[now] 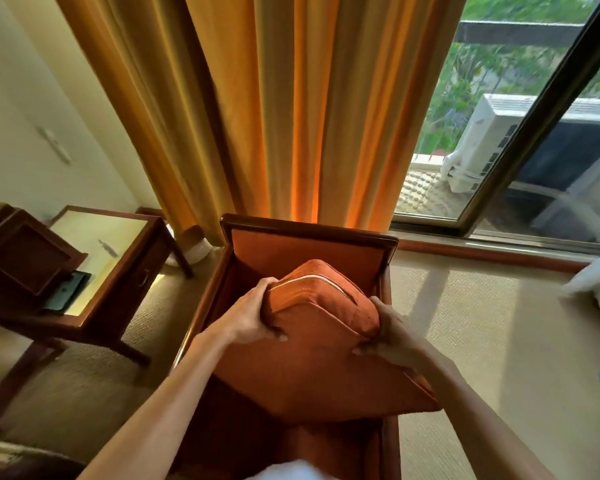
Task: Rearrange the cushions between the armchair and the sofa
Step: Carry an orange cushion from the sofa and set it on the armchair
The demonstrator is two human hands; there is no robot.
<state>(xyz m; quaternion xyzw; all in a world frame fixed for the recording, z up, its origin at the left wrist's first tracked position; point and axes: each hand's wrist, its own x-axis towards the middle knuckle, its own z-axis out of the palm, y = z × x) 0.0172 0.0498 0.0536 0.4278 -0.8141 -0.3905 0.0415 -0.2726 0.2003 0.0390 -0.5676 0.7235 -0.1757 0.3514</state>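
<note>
Head view looks down over both bare forearms onto an orange cushion (312, 348) held above the seat of the armchair (309, 244), a dark wood frame with orange upholstery. The left hand (248, 315) grips the cushion's left side near its upper corner, fingers curled over the zipped edge and thumb pressed into the face. The right hand (390, 336) grips the right side, fingers wrapped over the seam and thumb on the front. The cushion sits tilted, its top corner toward the chair's backrest and its lower right corner hanging out past the chair's right arm.

Behind the chair hangs a golden curtain (291, 109), reaching the floor. To the right, a glass door (520, 161) shows an air-conditioning unit (499, 133) outside among greenery. To the left stands a wooden side table (118, 265), with a dark phone (66, 291) lying near its front left edge.
</note>
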